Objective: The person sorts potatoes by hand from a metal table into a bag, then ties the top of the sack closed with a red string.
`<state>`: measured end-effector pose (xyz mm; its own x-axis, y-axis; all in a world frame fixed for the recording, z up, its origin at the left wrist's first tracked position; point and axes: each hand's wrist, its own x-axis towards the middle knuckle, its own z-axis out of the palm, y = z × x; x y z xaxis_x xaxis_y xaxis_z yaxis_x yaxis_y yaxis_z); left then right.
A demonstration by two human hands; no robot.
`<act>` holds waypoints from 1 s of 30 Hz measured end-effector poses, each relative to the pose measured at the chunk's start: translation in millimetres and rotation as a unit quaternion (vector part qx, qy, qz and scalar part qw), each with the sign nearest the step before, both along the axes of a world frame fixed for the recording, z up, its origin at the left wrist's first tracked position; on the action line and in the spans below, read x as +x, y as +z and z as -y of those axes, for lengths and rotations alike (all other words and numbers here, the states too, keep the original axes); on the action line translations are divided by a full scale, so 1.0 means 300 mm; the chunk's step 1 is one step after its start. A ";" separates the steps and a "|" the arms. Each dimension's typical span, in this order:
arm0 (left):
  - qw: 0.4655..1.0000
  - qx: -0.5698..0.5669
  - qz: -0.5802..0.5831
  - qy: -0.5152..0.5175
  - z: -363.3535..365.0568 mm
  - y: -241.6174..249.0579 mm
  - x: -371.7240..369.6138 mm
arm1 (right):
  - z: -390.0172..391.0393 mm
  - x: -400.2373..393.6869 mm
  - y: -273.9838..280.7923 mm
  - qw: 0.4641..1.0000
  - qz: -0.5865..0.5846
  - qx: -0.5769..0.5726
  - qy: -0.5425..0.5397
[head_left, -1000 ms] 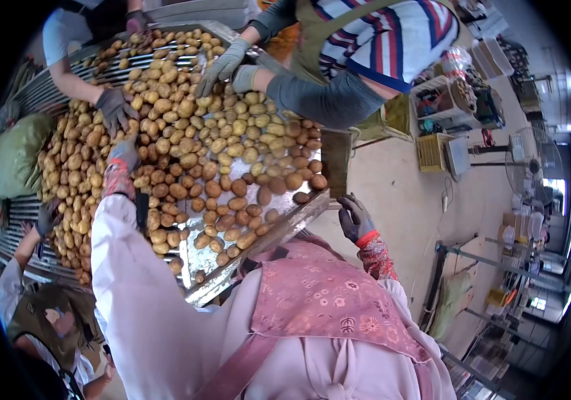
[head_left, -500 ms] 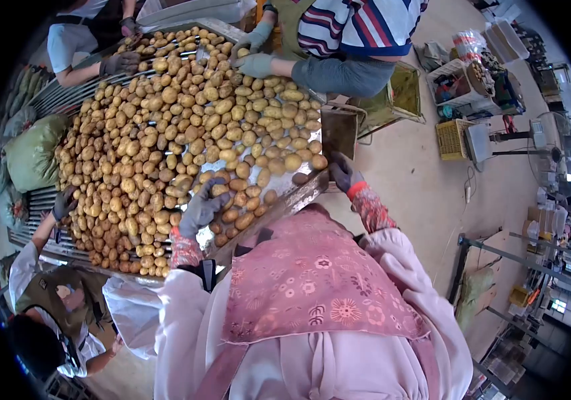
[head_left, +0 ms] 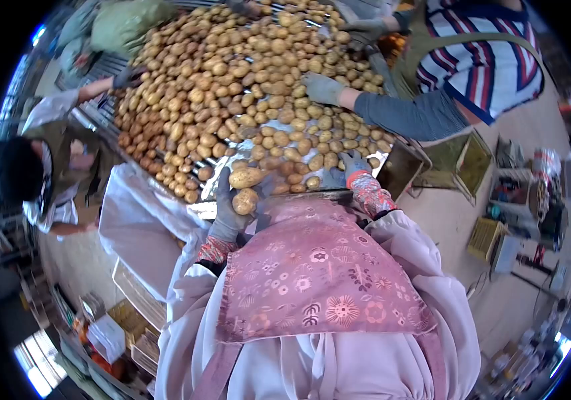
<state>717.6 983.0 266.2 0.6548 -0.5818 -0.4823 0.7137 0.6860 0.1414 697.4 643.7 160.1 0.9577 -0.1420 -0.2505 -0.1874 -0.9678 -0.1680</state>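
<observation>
My left hand (head_left: 227, 210), in a grey glove, is up at the near edge of the sorting table. Two large potatoes are in its grasp: an upper potato (head_left: 245, 177) and a lower potato (head_left: 244, 201). Farther right, my right hand (head_left: 355, 164), gloved too, lies at the near right corner beside loose potatoes (head_left: 331, 160). Its fingers look stretched out with nothing plainly held. A broad layer of potatoes (head_left: 212, 87) covers most of the table, thinner near me, where shiny metal (head_left: 237, 152) shows through.
Opposite on the right, a co-worker's gloved hand (head_left: 323, 89) rests on the potatoes. Another person's gloved hand (head_left: 127, 78) is at the left side. A white sack (head_left: 142, 227) hangs at the near left, and a metal chute (head_left: 402, 163) adjoins the right corner. Green sacks (head_left: 125, 25) lie at the far left.
My view has turned and shifted. My left hand has taken hold of two potatoes and lifted them near the edge. My right hand has moved from the table's corner edge onto the potato side.
</observation>
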 end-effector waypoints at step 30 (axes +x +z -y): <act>0.904 0.287 0.285 0.140 -0.112 0.040 -0.176 | -0.043 0.172 0.094 0.940 0.058 0.117 0.317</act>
